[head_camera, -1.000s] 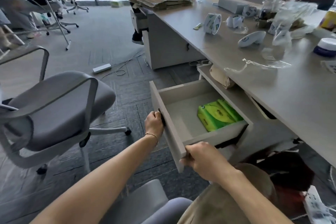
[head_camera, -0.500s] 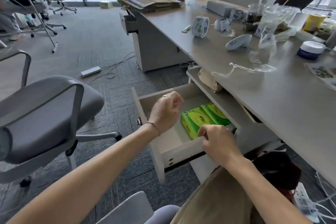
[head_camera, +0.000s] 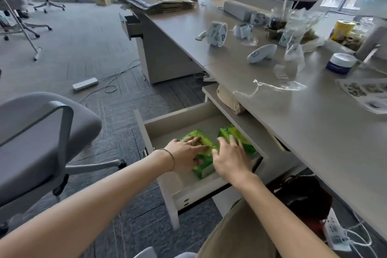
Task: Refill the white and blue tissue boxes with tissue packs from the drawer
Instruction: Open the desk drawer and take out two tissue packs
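Two hands in drawer; grey desk, carpet.

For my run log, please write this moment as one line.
stage: picking packs | left hand: on green plastic tissue packs | right hand: on same packs | pale open drawer: packs inside, not lifted
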The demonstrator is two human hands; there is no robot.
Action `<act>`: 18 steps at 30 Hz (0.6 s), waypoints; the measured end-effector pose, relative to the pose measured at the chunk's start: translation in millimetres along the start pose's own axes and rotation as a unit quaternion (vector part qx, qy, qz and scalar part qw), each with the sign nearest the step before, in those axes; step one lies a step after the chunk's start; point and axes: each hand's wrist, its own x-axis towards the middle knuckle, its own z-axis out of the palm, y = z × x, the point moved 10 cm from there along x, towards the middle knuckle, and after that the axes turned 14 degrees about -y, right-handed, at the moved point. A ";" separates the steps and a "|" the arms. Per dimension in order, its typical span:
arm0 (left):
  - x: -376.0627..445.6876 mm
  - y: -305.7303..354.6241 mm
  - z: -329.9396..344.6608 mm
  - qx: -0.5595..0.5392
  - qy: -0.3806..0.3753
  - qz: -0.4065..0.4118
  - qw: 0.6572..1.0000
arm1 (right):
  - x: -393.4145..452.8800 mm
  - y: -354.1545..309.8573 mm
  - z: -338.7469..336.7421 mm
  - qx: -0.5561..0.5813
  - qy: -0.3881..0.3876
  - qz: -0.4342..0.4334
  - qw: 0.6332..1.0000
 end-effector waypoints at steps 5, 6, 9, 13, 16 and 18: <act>-17.1 -30.8 4.5 0.005 -0.016 -0.027 1.000 | 37.0 19.2 20.3 0.020 -0.084 0.107 0.991; -19.6 -34.1 3.8 0.013 -0.019 -0.030 0.999 | 39.1 16.8 23.6 0.017 -0.090 0.107 0.990; -26.0 -45.1 -0.9 0.038 -0.024 -0.043 0.998 | 39.5 -3.9 23.8 -0.020 -0.077 0.062 0.995; -31.5 -55.2 -0.7 0.042 -0.026 -0.048 0.998 | 46.3 -10.6 9.2 -0.032 -0.005 0.026 0.999; -35.5 -58.9 2.3 0.040 -0.021 -0.051 0.998 | 60.9 4.3 23.6 -0.019 -0.067 0.065 0.995; -38.2 -60.2 3.8 0.041 -0.019 -0.052 0.998 | 66.2 8.4 30.3 -0.046 -0.084 0.076 0.993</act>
